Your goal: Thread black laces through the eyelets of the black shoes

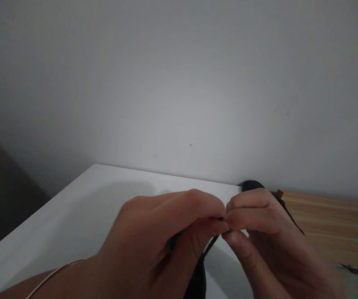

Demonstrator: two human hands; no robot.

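My left hand (163,236) is closed in a pinch, thumb against forefinger, on a small dark thing mostly hidden by the fingers. Its tips meet those of my right hand (269,232), which also pinches at the same spot. A thin black cord (210,246) slants down from just under the joined fingertips. Below it, between the hands, part of a black item (198,280) shows at the bottom edge; its kind cannot be made out. Something dark (173,241) also shows inside the curl of my left hand.
Beneath the hands is a white tabletop (110,182) against a pale wall (179,91). A rounded black object (251,185) with a strap lies behind my right hand. To the right is a light wood-grain surface (331,220).
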